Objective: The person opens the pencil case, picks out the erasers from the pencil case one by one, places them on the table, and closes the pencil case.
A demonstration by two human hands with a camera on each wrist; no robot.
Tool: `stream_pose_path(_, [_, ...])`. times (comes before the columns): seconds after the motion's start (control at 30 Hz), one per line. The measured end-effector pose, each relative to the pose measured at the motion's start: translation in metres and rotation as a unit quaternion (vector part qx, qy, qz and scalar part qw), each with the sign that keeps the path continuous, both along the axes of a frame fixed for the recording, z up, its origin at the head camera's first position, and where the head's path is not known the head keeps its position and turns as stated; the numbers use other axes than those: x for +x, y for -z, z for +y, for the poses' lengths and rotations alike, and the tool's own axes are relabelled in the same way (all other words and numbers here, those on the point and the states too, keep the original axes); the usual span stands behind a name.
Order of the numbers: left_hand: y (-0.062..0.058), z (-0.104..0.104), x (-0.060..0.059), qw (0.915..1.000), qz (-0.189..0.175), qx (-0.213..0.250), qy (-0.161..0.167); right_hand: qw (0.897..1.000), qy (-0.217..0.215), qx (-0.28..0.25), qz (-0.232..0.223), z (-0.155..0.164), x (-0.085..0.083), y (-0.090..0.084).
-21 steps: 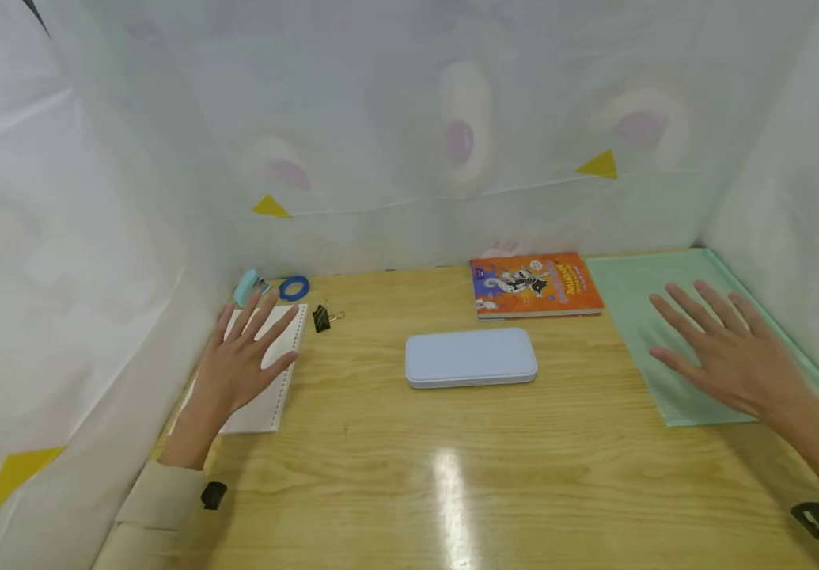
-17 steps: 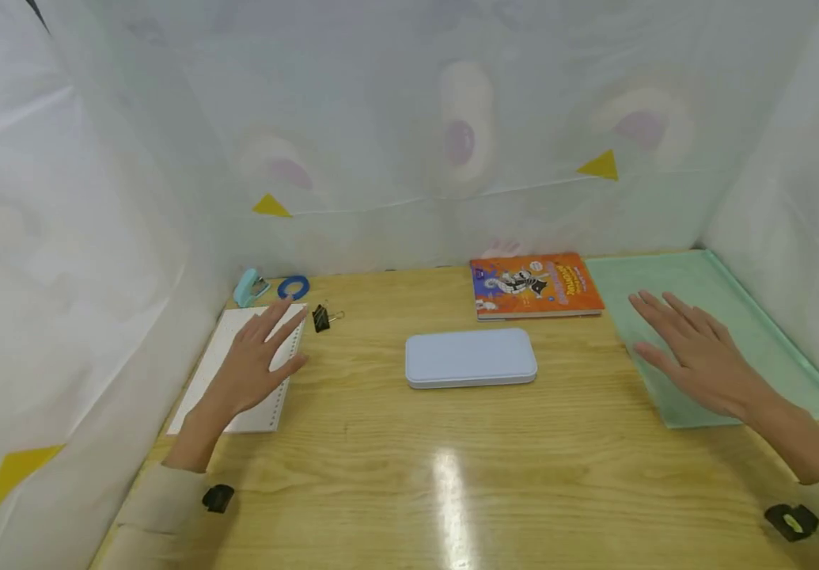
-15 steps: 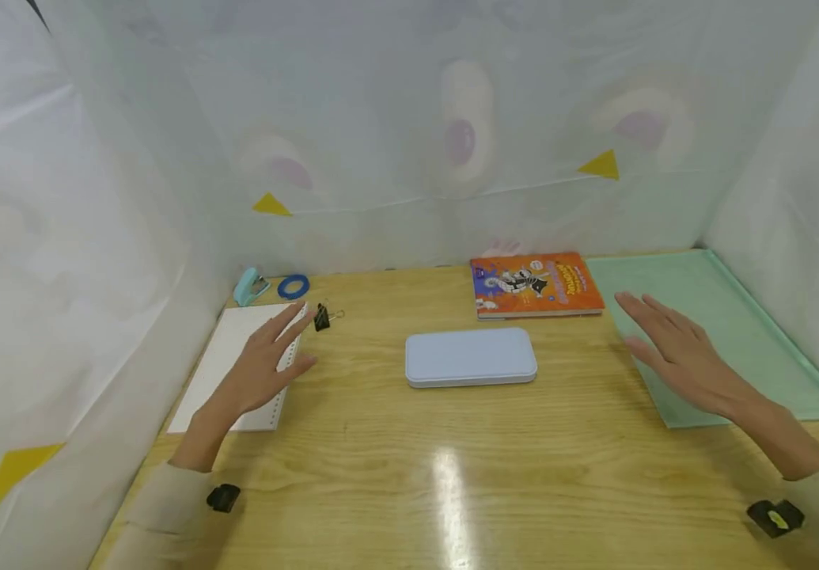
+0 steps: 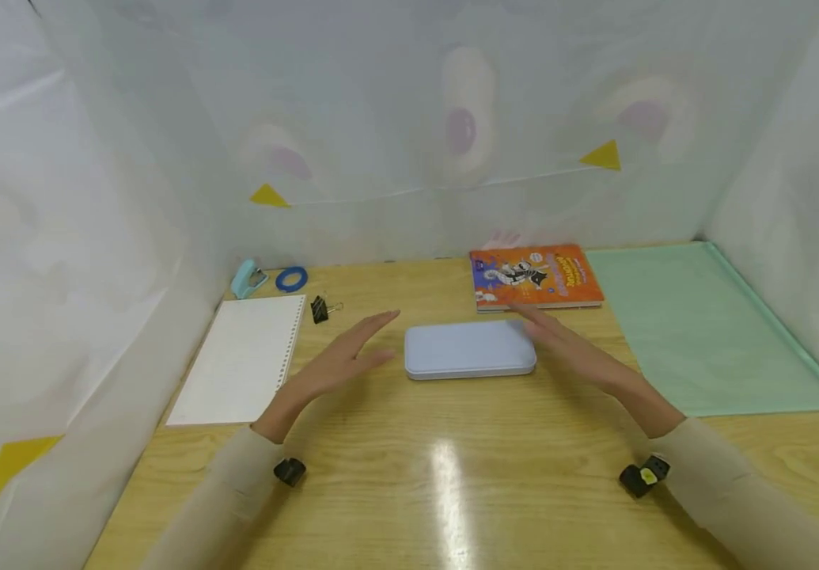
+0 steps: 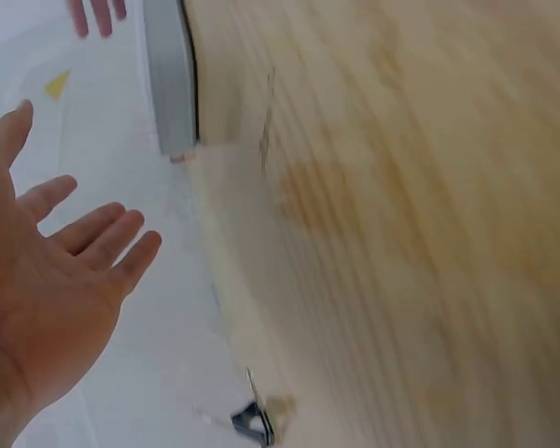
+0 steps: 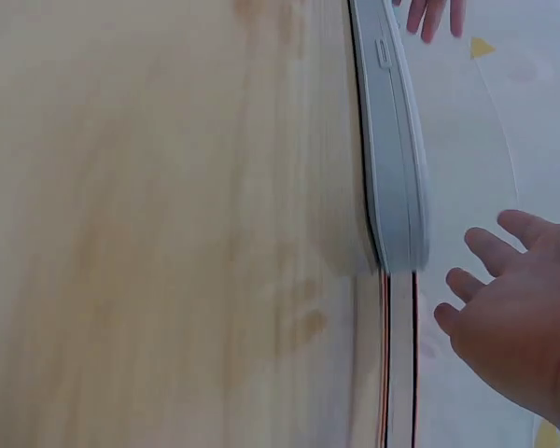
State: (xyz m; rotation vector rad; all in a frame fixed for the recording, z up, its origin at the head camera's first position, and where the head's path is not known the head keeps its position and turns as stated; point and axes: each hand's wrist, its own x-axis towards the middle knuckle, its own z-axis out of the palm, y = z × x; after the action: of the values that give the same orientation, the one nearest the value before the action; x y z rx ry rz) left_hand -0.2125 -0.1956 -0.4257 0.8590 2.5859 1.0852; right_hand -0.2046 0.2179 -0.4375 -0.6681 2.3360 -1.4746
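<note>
A pale blue-white flat case [image 4: 469, 350] with rounded corners lies on the wooden table. Just left of it is my left hand [image 4: 338, 360], fingers extended and holding nothing. My right hand [image 4: 573, 352] reaches in from the other side, its fingertips overlapping the case's right end in the head view; whether they touch it I cannot tell. In the left wrist view the left palm [image 5: 56, 289] faces the camera with fingers apart from the case [image 5: 171, 79]. From the right wrist, the right hand [image 6: 523, 308] appears with loosely spread fingers beside the case [image 6: 392, 140].
Behind the case lies an orange book [image 4: 537, 277]. A green translucent sheet [image 4: 722, 332] covers the right side. On the left are a white notebook [image 4: 238, 360], a black binder clip [image 4: 320, 309], a blue ring [image 4: 291, 279] and a light-blue stapler [image 4: 247, 280]. White curtains [image 4: 352, 119] enclose the table.
Both hands have moved inward, the left from over the notebook and the right from over the green sheet, to either side of the case. The case has stayed in place.
</note>
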Motion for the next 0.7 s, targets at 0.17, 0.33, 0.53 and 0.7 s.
stream_pose_path(0.17, [0.009,0.031,-0.012,0.9984,-0.008,-0.049,0.029,0.992,-0.034,0.075,0.091,-0.028,-0.011,0.008])
stream_pose_path(0.33, [0.013,0.058,-0.018,0.9933,0.002,-0.104,0.051,0.971,-0.066,0.134,0.185,-0.048,-0.015,0.009])
stream_pose_path(0.53, [0.015,0.081,-0.021,0.9826,0.055,-0.155,0.087,0.959,-0.081,0.173,0.211,-0.054,-0.014,0.008])
stream_pose_path(0.7, [0.010,0.087,-0.022,0.9795,0.066,-0.173,0.080,0.945,-0.075,0.195,0.251,-0.056,-0.015,0.007])
